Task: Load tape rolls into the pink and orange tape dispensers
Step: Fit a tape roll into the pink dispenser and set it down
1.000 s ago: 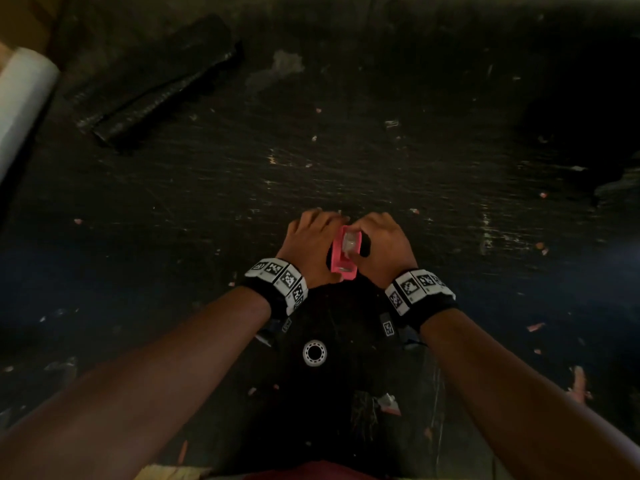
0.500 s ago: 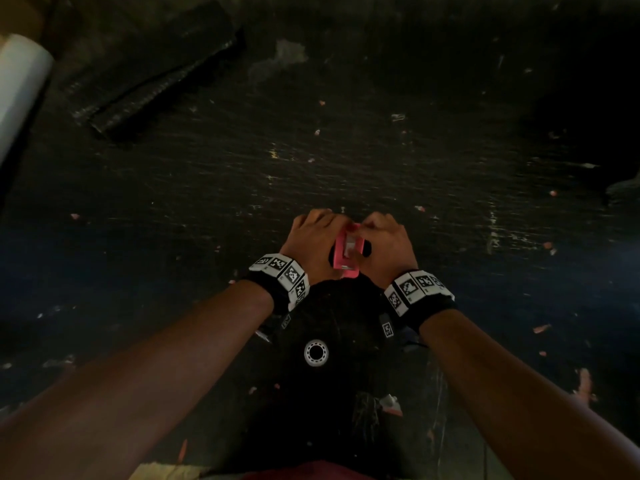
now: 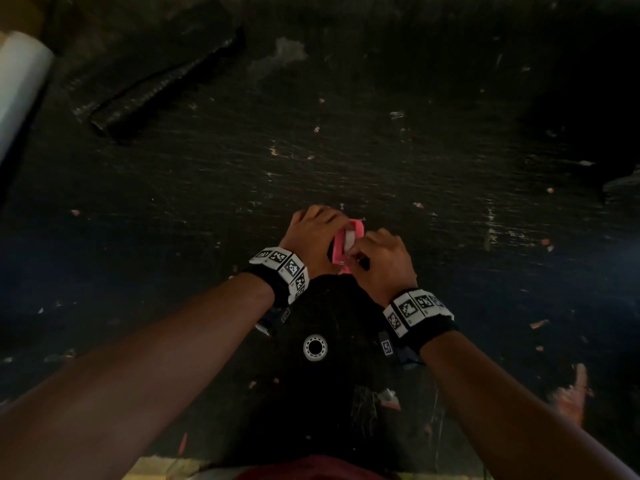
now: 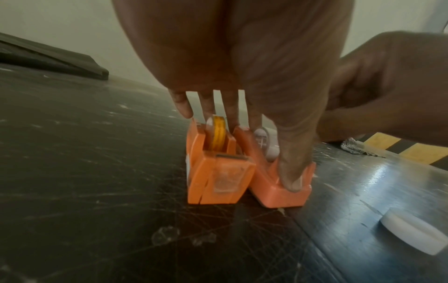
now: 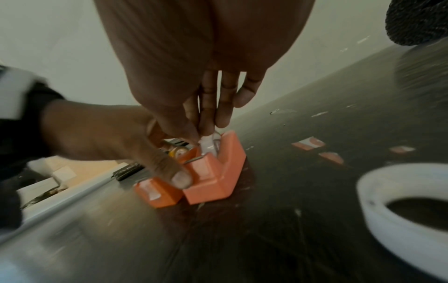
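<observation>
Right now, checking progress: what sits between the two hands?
The pink dispenser with a white roll in it, between left hand and right hand; head view.

A: What does the right wrist view show?

B: The right hand [image 5: 206, 99] reaches down, and its fingertips [image 5: 206, 122] pinch a clear tape roll [image 5: 210, 144] sitting in the pink dispenser [image 5: 213, 172].

A: And the other hand?

B: The left hand [image 5: 104, 134] comes in from the left; its thumb [image 5: 179, 178] presses on the front of that dispenser.

A: Where is the orange dispenser [image 5: 157, 193]?

B: Just beside the pink one, touching it, on the dark scratched table [image 5: 290, 239]. A yellowish roll [image 5: 178, 152] shows behind the thumb.

A: Anything else?

B: A white tape ring [image 5: 397, 206] lies flat at the right, and small torn scraps [image 5: 308, 143] lie beyond the dispensers.
</observation>
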